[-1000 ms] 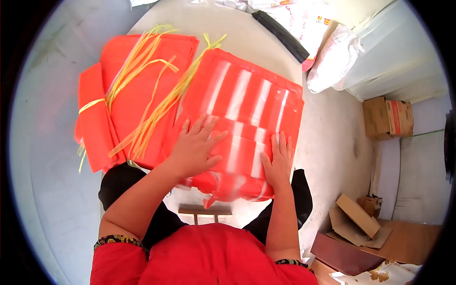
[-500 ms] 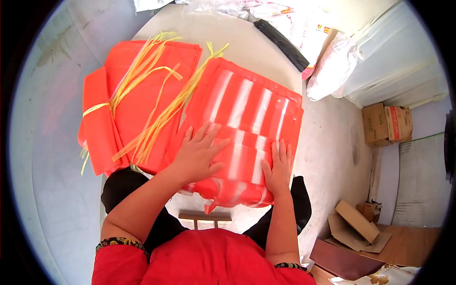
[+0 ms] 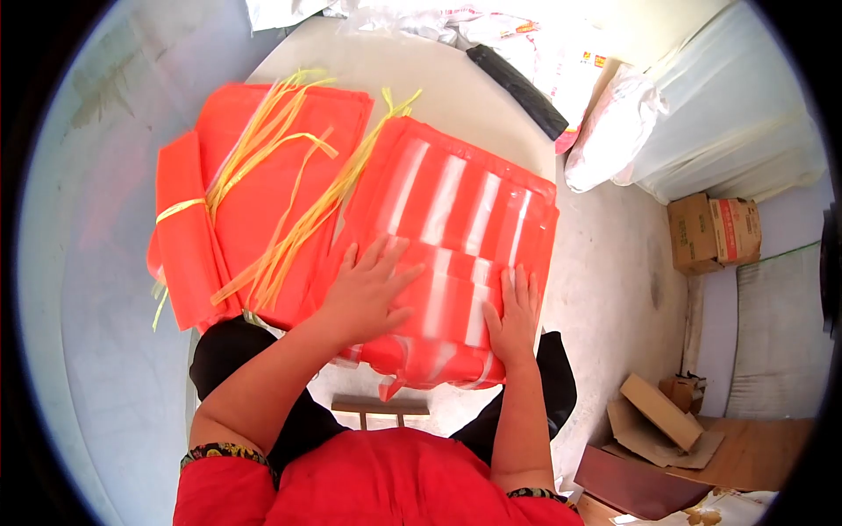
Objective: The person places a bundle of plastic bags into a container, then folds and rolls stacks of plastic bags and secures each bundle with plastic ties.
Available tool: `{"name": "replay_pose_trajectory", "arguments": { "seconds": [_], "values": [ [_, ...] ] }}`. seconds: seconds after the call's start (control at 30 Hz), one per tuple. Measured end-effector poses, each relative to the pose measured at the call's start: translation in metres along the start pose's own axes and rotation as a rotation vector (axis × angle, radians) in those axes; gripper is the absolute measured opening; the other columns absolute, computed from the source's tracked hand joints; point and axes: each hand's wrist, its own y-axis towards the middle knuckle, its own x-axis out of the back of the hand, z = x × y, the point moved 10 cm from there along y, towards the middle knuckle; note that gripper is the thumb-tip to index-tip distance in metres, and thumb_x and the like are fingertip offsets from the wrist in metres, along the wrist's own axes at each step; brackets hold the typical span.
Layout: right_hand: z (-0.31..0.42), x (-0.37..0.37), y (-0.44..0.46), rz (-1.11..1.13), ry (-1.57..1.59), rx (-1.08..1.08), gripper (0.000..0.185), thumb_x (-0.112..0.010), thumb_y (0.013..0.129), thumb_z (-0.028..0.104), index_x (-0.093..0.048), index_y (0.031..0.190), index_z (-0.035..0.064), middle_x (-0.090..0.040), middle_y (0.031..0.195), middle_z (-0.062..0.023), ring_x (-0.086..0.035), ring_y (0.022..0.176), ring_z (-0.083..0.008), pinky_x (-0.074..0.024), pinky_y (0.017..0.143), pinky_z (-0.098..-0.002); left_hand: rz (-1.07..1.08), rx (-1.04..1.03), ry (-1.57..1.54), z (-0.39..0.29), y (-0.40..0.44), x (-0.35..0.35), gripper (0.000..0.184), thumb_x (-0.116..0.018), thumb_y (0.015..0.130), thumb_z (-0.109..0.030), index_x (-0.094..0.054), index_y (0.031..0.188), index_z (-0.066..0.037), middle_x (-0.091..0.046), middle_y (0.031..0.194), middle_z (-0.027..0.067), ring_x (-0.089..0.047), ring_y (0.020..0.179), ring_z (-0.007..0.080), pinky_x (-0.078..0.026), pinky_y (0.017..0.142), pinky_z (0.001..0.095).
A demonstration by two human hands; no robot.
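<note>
A stack of red plastic sheets or bags with white stripes (image 3: 452, 223) lies before me at the near end of the table. My left hand (image 3: 367, 294) rests on its left side, palm down and fingers spread. My right hand (image 3: 515, 316) lies flat along its right edge, fingers pointing away from me. Neither hand grips anything. The stack's near edge is crumpled and hangs over the table's edge. To its left is a pile of plain red sheets (image 3: 289, 193), with yellow strips (image 3: 324, 210) lying across it. A red folded bundle (image 3: 189, 241) tied with a yellow strip sits on that pile.
The pale table (image 3: 395, 57) extends away from me. A black roll (image 3: 517, 92) and white printed bags (image 3: 614, 127) lie at the far right. Cardboard boxes (image 3: 715, 232) stand by the right wall, and an opened carton (image 3: 658, 421) sits lower right. A wooden stool (image 3: 380, 408) shows below.
The whole view has shifted slightly, with the table things sitting a little lower in the picture. Both hands remain flat on the striped stack in nearly the same places.
</note>
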Motion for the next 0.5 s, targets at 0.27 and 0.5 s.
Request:
{"name": "replay_pose_trajectory", "arguments": {
  "seconds": [0.27,0.5],
  "values": [
    [0.002,0.003,-0.001,0.003,-0.007,-0.022,0.068,-0.062,0.099,0.035,-0.044,0.159,0.0069,-0.028,0.171,-0.0176,-0.019,0.158,-0.0445,-0.0199,0.128,-0.0528,-0.068,-0.032,-0.034,0.001,-0.005,0.003,0.071,-0.071,0.089,-0.047,-0.053,0.153,-0.022,-0.032,0.169,0.0159,-0.024,0.158,0.0391,-0.025,0.121,0.0667],
    [0.009,0.007,-0.004,0.023,-0.060,-0.040,0.068,-0.057,0.102,0.038,-0.040,0.161,0.0077,-0.027,0.172,-0.0181,-0.017,0.159,-0.0430,-0.0053,0.127,-0.0609,-0.105,-0.133,0.017,-0.010,-0.016,0.009,0.077,-0.076,0.087,-0.044,-0.052,0.153,-0.013,-0.035,0.168,0.0147,-0.025,0.159,0.0376,-0.025,0.125,0.0601]
  ]
}}
